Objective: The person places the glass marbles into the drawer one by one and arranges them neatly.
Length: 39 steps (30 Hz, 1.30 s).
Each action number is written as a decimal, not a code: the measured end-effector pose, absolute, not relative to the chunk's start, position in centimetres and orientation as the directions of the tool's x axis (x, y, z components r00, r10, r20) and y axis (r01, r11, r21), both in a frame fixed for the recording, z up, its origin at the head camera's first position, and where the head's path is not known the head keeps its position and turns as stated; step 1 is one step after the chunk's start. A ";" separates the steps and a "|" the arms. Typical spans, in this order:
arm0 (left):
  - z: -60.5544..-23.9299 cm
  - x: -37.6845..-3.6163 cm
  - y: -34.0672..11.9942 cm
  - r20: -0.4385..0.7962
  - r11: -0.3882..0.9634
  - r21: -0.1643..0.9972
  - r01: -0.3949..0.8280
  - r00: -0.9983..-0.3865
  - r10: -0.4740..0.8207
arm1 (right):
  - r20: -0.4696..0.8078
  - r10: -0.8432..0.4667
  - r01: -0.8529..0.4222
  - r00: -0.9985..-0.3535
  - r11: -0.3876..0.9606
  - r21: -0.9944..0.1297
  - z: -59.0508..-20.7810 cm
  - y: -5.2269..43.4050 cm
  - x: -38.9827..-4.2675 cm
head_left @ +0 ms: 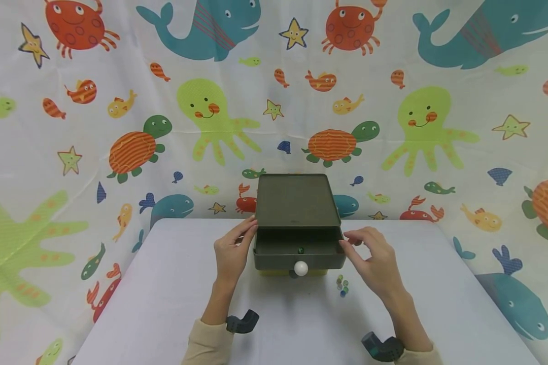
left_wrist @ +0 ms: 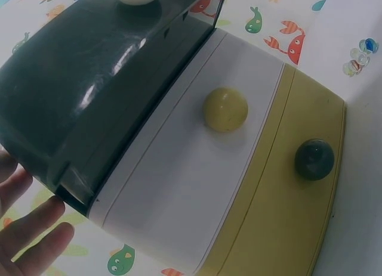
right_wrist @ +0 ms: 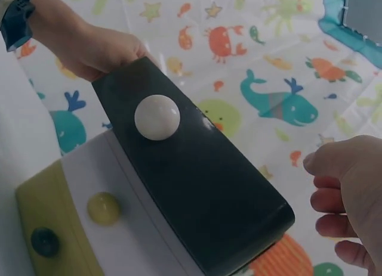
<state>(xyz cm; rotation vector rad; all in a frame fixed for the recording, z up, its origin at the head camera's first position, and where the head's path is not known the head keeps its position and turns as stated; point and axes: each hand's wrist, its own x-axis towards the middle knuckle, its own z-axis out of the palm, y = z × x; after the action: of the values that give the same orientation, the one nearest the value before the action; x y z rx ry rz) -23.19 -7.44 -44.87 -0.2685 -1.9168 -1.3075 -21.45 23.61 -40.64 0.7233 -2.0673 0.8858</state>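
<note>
**Left sleeve (head_left: pixel 207 342) nearest, open drawer (head_left: pixel 274 262) beyond**

Ahead of that sleeve, the left hand (head_left: pixel 232 251) has fingertips touching the drawer's left side; whether they grip it, I cannot tell. The drawer juts from the top of the cabinet (head_left: pixel 298 203), white knob (head_left: pixel 301 268) in front, one green marble (head_left: pixel 301 250) inside. Next, loose marbles (head_left: pixel 343 292) lie on the table. The right hand (head_left: pixel 371 253) holds nothing, fingers loosely bent just beside the drawer. Best, I judge, to guide both sides evenly and keep it level, lest the marble roll.
</note>
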 end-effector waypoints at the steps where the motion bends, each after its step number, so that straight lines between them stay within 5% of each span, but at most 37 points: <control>1: -44.8 -23.2 -7.4 0.700 0.447 0.696 0.563 -0.671 -0.245 | 0.812 -0.192 -0.721 -0.551 0.598 -0.349 -40.6 23.7 -21.4; 39: -44.9 -23.2 -7.5 0.709 0.442 0.687 0.576 -0.663 -0.239 | 0.765 -0.093 -0.622 -0.638 0.649 -0.439 -43.5 25.6 -21.9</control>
<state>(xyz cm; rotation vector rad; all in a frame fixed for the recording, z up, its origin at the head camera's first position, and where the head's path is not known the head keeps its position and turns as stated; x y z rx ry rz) -23.23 -7.52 -44.90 -0.2842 -1.9064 -1.3087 -21.86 25.60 -43.46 0.5526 -2.1329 0.9243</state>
